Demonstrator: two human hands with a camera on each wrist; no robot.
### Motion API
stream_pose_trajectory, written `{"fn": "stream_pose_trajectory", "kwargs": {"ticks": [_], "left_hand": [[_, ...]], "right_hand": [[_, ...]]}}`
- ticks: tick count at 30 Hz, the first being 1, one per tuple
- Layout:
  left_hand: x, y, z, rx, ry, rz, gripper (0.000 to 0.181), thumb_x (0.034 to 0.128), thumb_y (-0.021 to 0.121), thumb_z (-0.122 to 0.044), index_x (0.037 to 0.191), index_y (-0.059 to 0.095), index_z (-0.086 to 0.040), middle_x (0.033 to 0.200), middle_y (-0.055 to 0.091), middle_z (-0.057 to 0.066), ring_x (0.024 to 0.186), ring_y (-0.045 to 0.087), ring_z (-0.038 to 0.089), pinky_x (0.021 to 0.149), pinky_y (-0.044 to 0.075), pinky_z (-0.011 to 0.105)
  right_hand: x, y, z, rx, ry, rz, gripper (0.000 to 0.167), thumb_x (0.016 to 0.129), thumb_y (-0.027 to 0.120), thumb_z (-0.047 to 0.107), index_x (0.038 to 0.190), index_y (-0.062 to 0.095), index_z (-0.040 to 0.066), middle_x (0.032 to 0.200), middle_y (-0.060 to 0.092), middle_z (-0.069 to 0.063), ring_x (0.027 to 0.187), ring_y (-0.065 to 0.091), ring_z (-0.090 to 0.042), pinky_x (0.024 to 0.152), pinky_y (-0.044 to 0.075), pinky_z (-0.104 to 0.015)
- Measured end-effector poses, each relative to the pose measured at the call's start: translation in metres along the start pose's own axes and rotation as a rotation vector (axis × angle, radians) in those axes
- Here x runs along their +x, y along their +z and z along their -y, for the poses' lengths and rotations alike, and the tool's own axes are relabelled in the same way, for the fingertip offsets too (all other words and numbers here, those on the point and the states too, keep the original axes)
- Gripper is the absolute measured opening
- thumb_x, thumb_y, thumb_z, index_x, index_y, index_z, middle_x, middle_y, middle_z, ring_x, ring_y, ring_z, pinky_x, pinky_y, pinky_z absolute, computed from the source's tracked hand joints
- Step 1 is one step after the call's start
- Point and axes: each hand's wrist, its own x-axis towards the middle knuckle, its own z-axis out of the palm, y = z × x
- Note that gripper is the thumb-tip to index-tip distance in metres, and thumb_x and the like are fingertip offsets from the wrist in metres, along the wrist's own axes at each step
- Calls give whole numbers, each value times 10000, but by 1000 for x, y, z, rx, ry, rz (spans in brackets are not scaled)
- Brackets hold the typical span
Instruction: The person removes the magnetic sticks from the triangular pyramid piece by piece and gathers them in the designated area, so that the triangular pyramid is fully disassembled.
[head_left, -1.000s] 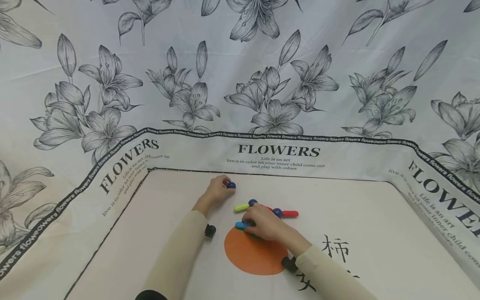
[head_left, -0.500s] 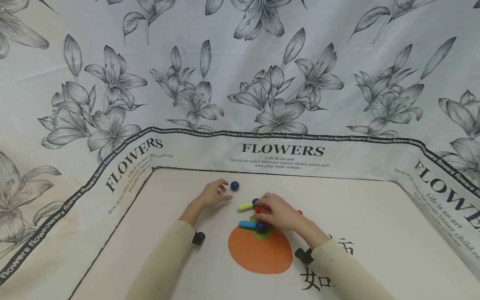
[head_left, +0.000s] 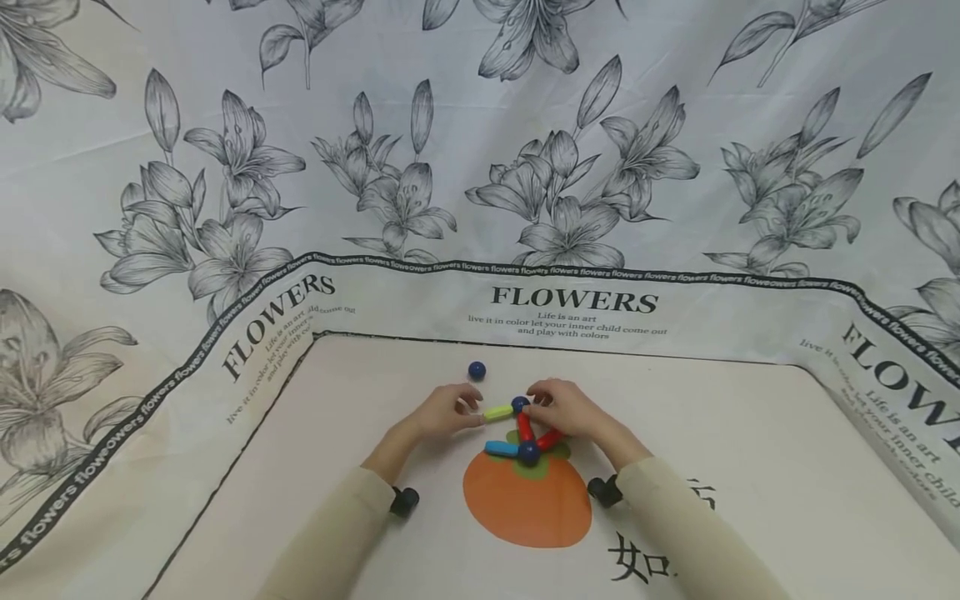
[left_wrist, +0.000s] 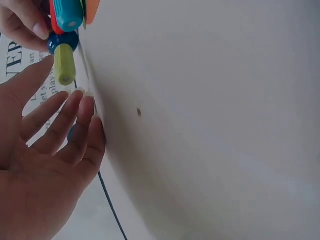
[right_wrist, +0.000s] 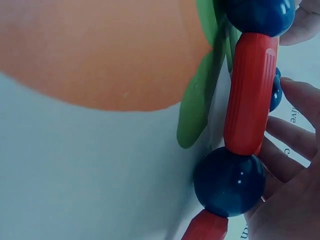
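In the head view, my right hand (head_left: 570, 408) pinches a blue ball (head_left: 521, 405) with thumb and fingertips. A yellow-green magnetic stick (head_left: 497, 413) juts from that ball toward my left hand (head_left: 442, 414). My left fingers are spread and loosely bent near the stick's free end, as the left wrist view shows. A red stick (head_left: 525, 428) joins the ball to a nearer blue ball (head_left: 528, 452), which also bears a blue stick (head_left: 501, 448) and a second red stick (head_left: 550, 439). The right wrist view shows this red stick reaching another blue ball (right_wrist: 230, 182) with a further red stick (right_wrist: 205, 227).
A loose blue ball (head_left: 477, 371) lies beyond my left hand. The pieces are over a white cloth printed with an orange persimmon (head_left: 527, 504) and black characters (head_left: 637, 558). A flowered curtain (head_left: 390, 192) rises behind the table.
My left hand has let go of the loose blue ball and moved nearer to the yellow-green stick. My right hand has moved from the blue stick to the far ball; the pieces now join at the near ball.
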Motion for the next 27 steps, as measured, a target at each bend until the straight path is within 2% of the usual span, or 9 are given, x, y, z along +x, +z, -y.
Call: {"fn": "stream_pose_trajectory", "kwargs": {"ticks": [3,8,14,21,27], "left_hand": [[1,5,-6,6,7,23,379,939,760,-203,1258,664,-24,1075,673,29,954,621,162,889,533,335],[6,10,-15,24,-34,42,322,941,758,-218,1219,698,-65,1084,679,32,955,605,157,895,525,332],[12,13,-17,66,-42,35,233,948,750,-225,1150,744,-111,1020,685,-23,940,593,138,897,518,326],[14,10,-20,84,-53,45,194,939,762,-204,1106,763,-105,998,699,-22,931,598,138,895,522,322],[13,12,-21,64,-51,39,158,928,773,-183,1066,770,-108,962,693,-27,904,590,142,873,520,319]], "right_hand": [[6,2,-4,-9,22,14,336,990,667,241,1234,689,11,996,695,-50,894,600,-196,822,522,-372],[12,5,-6,-15,41,22,307,994,661,270,1192,725,45,1042,718,-48,941,616,-195,902,522,-422],[16,6,-5,-1,66,19,274,981,686,272,1160,746,73,1094,727,-48,1001,621,-211,987,498,-473],[17,5,-7,5,63,29,286,978,691,278,1162,746,67,1106,727,-54,1016,617,-218,999,491,-471],[17,5,-8,3,69,33,282,977,691,288,1154,750,77,1100,724,-47,1011,603,-212,1000,487,-471]]}}
